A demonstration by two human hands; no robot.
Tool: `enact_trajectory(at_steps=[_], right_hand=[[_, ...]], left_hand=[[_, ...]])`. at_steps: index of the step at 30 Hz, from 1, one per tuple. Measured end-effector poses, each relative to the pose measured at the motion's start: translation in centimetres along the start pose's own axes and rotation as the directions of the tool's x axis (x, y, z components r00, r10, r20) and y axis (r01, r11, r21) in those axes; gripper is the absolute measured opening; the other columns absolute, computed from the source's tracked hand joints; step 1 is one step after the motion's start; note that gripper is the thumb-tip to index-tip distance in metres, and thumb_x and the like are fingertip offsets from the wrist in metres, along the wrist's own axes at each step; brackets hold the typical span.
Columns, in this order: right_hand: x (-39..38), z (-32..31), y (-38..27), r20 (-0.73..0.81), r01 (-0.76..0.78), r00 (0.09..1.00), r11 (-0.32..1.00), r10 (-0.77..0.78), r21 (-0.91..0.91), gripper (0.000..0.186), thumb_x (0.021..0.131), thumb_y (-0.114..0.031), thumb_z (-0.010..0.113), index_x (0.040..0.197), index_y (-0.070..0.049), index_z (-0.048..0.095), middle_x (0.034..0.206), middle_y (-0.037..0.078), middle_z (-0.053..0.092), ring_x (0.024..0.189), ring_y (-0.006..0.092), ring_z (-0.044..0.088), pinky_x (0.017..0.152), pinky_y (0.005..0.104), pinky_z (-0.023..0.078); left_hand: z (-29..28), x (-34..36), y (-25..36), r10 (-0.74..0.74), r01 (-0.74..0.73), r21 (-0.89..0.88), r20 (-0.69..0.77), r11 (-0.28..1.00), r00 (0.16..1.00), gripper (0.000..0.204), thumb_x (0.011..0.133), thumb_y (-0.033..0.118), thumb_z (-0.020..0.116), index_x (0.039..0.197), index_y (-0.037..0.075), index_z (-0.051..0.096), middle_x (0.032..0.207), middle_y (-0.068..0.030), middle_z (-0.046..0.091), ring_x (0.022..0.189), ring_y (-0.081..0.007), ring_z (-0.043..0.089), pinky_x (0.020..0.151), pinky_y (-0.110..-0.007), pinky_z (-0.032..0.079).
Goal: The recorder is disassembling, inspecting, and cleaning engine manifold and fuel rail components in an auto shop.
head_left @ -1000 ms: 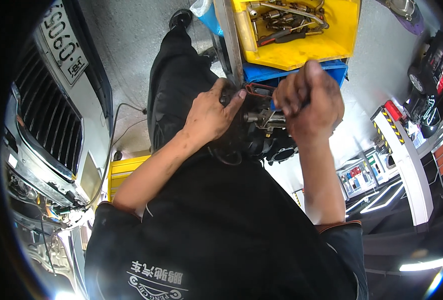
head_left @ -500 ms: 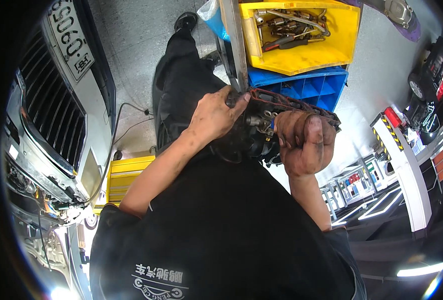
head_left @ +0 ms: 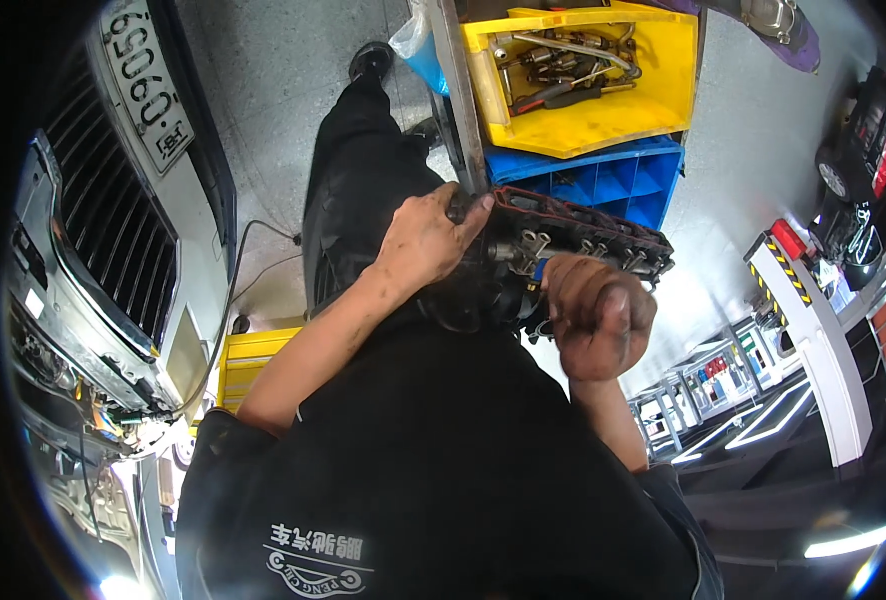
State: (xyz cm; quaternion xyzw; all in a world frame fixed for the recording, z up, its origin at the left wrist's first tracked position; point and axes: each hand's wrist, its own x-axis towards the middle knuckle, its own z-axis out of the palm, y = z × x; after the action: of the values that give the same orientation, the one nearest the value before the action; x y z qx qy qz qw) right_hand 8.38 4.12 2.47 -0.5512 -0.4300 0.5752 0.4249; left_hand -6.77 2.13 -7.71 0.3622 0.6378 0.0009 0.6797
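A black intake manifold (head_left: 575, 217) with reddish seals round its ports lies in front of my body, slanting down to the right. My left hand (head_left: 421, 238) is closed round its left end, the thumb lying along the top. Metal fittings (head_left: 535, 245) sit along the manifold's near side. Just below them, my dirt-blackened right hand (head_left: 600, 318) is curled into a fist. A small blue part (head_left: 540, 268) shows at the edge of its fingers, and the rest of what it grips is hidden.
Beyond the manifold stand a yellow bin (head_left: 583, 125) holding sockets and hand tools and a blue divided tray (head_left: 633, 185). A car front with a dark grille (head_left: 98, 200) is at the left. A yellow cabinet (head_left: 248, 365) stands behind my left forearm.
My right hand has moved slightly down and left, uncovering more of the manifold's near side and fittings. My left hand keeps its hold on the left end.
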Motion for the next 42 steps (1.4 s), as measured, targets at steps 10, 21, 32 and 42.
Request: enact_trajectory(at_steps=[10,21,32,42], right_hand=[[9.3,-2.9,-5.0,-0.01,-0.122,0.991,0.945,0.131,0.305,0.045,0.102,-0.032,0.038,0.064,-0.009,0.038,0.048,0.004,0.035,0.043,0.0169,0.038,0.052,0.0351,0.041],[6.7,-15.1,-3.2,-0.405,-0.154,0.903,0.988,0.146,0.013,0.044,0.098,-0.036,0.049,0.064,-0.011,0.038,0.05,0.003,0.035,0.044,0.0164,0.036,0.051,0.0333,0.039],[-1.9,-27.4,-2.5,-0.71,0.395,0.678,0.909,-0.191,0.133,0.019,0.09,-0.019,0.06,0.08,-0.004,0.054,0.063,0.004,0.046,0.059,0.017,0.046,0.064,0.0369,0.044],[-5.4,-27.7,3.5,-0.525,0.441,0.819,0.839,-0.231,0.319,0.021,0.088,-0.017,0.064,0.074,-0.007,0.052,0.063,0.003,0.048,0.062,0.0153,0.049,0.064,0.0328,0.045]], left_hand=[[0.4,0.8,-1.2,0.325,-0.314,0.122,-0.081,0.942,0.942,0.06,0.095,0.047,0.054,0.111,-0.011,0.059,0.068,-0.031,0.06,0.077,-0.0443,0.065,0.071,-0.048,0.05],[-1.1,2.1,-4.2,0.463,-0.399,0.357,-0.111,0.845,0.88,0.062,0.098,0.045,0.05,0.118,-0.013,0.056,0.12,-0.0345,0.056,0.105,-0.0474,0.058,0.095,-0.041,0.046],[-2.7,3.0,-1.0,0.157,-0.16,-0.003,-0.164,0.987,0.974,0.076,0.096,0.058,0.046,0.134,-0.008,0.048,0.134,-0.027,0.051,0.126,-0.0338,0.049,0.108,-0.036,0.035],[-5.9,3.3,-0.1,0.059,-0.082,-0.359,-0.073,0.93,0.996,0.085,0.093,0.067,0.04,0.149,0.003,0.03,0.139,-0.0211,0.049,0.124,-0.0317,0.049,0.104,-0.039,0.037]])
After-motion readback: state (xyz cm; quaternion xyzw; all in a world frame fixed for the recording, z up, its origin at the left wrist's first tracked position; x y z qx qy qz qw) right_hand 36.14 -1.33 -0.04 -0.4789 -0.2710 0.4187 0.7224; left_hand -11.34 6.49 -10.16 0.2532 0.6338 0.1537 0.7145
